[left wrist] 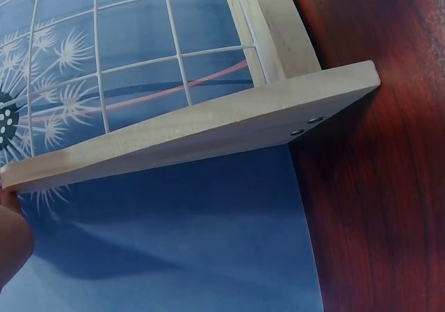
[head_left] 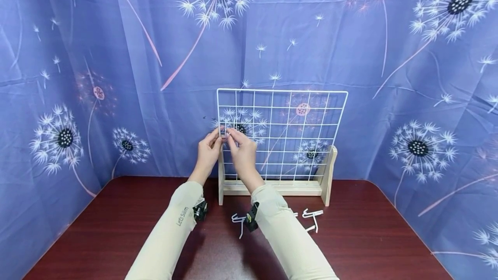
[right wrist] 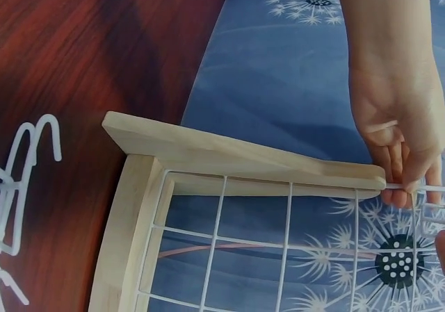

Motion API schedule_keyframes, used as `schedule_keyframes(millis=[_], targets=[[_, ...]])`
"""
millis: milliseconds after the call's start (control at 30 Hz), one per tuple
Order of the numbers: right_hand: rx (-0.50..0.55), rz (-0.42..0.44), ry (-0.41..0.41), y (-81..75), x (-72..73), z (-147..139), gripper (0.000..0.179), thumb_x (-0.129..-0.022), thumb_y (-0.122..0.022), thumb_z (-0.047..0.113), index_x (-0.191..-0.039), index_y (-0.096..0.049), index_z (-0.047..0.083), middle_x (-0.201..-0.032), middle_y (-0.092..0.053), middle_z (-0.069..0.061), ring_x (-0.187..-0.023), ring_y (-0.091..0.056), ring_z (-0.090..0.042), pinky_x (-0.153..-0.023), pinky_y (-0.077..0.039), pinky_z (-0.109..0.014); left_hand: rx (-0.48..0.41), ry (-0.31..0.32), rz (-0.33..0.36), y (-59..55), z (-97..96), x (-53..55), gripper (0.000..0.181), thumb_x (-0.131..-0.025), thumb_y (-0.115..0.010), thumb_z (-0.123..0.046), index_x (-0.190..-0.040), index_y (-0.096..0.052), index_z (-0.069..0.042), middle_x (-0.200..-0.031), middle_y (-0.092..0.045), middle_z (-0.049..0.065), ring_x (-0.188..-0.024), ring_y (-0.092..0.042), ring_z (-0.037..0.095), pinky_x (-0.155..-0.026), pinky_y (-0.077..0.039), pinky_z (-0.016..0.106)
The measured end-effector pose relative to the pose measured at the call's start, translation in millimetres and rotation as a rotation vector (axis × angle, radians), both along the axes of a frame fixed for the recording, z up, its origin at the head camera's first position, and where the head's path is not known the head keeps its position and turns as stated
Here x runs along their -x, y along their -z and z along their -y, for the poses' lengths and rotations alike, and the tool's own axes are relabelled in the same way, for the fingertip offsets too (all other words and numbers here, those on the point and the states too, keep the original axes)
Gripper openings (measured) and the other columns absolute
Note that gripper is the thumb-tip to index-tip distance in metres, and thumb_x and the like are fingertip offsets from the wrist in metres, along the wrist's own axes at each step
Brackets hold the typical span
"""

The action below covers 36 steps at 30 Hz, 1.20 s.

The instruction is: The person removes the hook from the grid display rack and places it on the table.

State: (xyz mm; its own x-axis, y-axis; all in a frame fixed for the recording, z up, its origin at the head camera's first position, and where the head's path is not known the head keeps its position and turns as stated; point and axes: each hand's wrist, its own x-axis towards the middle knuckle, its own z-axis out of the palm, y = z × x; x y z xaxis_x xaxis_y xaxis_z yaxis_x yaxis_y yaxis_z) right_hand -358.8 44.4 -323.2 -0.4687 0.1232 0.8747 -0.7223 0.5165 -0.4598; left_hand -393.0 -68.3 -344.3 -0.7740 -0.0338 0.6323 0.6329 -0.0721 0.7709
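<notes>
A white wire grid panel (head_left: 280, 137) stands upright in a wooden stand (head_left: 328, 176). At the panel's left edge my left hand (head_left: 208, 154) pinches the side wire between thumb and fingers, above the stand's upright. Close beside it, my right hand (head_left: 243, 152) holds a small white wire hook (head_left: 223, 133) against the grid; its fingers partly cover the hook. The right wrist view shows the left hand (right wrist: 393, 110) from the side, thumb and fingers about the edge wire. Only a bit of the left hand (left wrist: 12, 239) enters the left wrist view.
More white wire hooks lie on the dark red table (head_left: 369, 237): one hook (head_left: 239, 221) near the right wrist and another hook (head_left: 312, 216) farther right, with others partly hidden by the right forearm. A blue dandelion-print cloth (head_left: 155, 77) hangs behind and at both sides.
</notes>
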Motion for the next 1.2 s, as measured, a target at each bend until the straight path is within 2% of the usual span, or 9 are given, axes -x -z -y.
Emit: schedule_keyframes(millis=[100,167,233,367,433,633,800,1067,1200], targets=[[0.009,-0.021,-0.006,-1.5,-0.2,0,0.018,-0.087,-0.069,0.001,-0.104,-0.073,-0.003,-0.104,-0.070,-0.018,-0.099,-0.068,-0.028,-0.089,-0.054,-0.030,-0.001,0.012,-0.001,-7.0,-0.3,-9.2,0.038,-0.093,-0.047,0.016,-0.130,-0.053,0.012,-0.111,-0.054,0.036,-0.103,-0.055,0.053,-0.095,-0.050,0.042],[0.010,-0.031,-0.013,-2.8,-0.7,0,0.018,-0.087,-0.069,0.002,-0.103,-0.073,-0.003,-0.104,-0.070,-0.018,-0.098,-0.069,-0.027,-0.088,-0.054,-0.028,0.001,0.005,0.003,-11.3,-0.7,-15.0,0.038,-0.092,-0.047,0.017,-0.129,-0.052,0.013,-0.111,-0.053,0.037,-0.102,-0.055,0.053,-0.095,-0.049,0.043],[0.010,-0.038,-0.023,-4.0,-1.5,0,0.018,-0.088,-0.068,0.002,-0.103,-0.073,-0.004,-0.104,-0.070,-0.019,-0.097,-0.069,-0.027,-0.088,-0.054,-0.028,-0.003,0.002,0.009,-12.1,-0.9,-16.6,0.038,-0.092,-0.047,0.017,-0.130,-0.052,0.013,-0.111,-0.053,0.037,-0.102,-0.055,0.053,-0.094,-0.051,0.039],[0.010,-0.036,-0.047,-4.9,-3.9,0,0.018,-0.088,-0.068,0.002,-0.105,-0.073,-0.003,-0.105,-0.070,-0.019,-0.098,-0.069,-0.027,-0.087,-0.054,-0.027,-0.001,-0.005,0.028,-11.0,-0.1,-17.1,0.039,-0.093,-0.048,0.014,-0.132,-0.051,0.011,-0.113,-0.054,0.034,-0.102,-0.055,0.050,-0.088,-0.053,0.022],[0.006,-0.033,-0.055,-5.1,-5.5,0,0.019,-0.089,-0.067,0.003,-0.105,-0.073,-0.003,-0.105,-0.070,-0.019,-0.098,-0.069,-0.027,-0.087,-0.054,-0.026,0.008,-0.002,0.032,-10.8,0.7,-16.9,0.040,-0.094,-0.048,0.013,-0.133,-0.050,0.009,-0.114,-0.054,0.032,-0.103,-0.056,0.049,-0.088,-0.052,0.020],[-0.017,-0.050,-0.057,-7.5,-10.1,-3,0.018,-0.089,-0.067,0.002,-0.105,-0.073,-0.002,-0.105,-0.070,-0.017,-0.099,-0.068,-0.025,-0.088,-0.054,-0.026,0.040,-0.012,0.005,-12.7,1.3,-16.4,0.040,-0.093,-0.049,0.013,-0.133,-0.050,0.011,-0.112,-0.055,0.032,-0.104,-0.057,0.048,-0.091,-0.052,0.027],[-0.039,-0.062,-0.046,-5.4,-14.4,-8,0.018,-0.088,-0.068,0.002,-0.105,-0.074,0.000,-0.105,-0.071,-0.013,-0.100,-0.068,-0.025,-0.090,-0.053,-0.027,0.025,-0.003,0.012,-11.5,0.4,-16.1,0.039,-0.092,-0.049,0.015,-0.131,-0.052,0.011,-0.111,-0.055,0.035,-0.103,-0.056,0.051,-0.090,-0.053,0.029],[-0.064,-0.088,-0.043,-2.0,-20.1,-20,0.018,-0.088,-0.069,0.005,-0.104,-0.074,0.000,-0.103,-0.071,-0.014,-0.098,-0.069,-0.026,-0.089,-0.054,-0.029,0.021,-0.003,0.005,-10.5,-0.5,-14.6,0.039,-0.092,-0.047,0.017,-0.130,-0.053,0.011,-0.109,-0.053,0.037,-0.103,-0.055,0.053,-0.094,-0.050,0.044],[-0.063,-0.085,-0.037,-0.5,-23.1,-29,0.018,-0.088,-0.069,0.006,-0.104,-0.075,0.002,-0.103,-0.072,-0.013,-0.096,-0.070,-0.024,-0.087,-0.055,-0.027,0.012,-0.011,0.015,-4.5,-1.0,-5.6,0.038,-0.093,-0.047,0.015,-0.130,-0.055,0.008,-0.108,-0.053,0.036,-0.102,-0.056,0.051,-0.093,-0.049,0.047]])
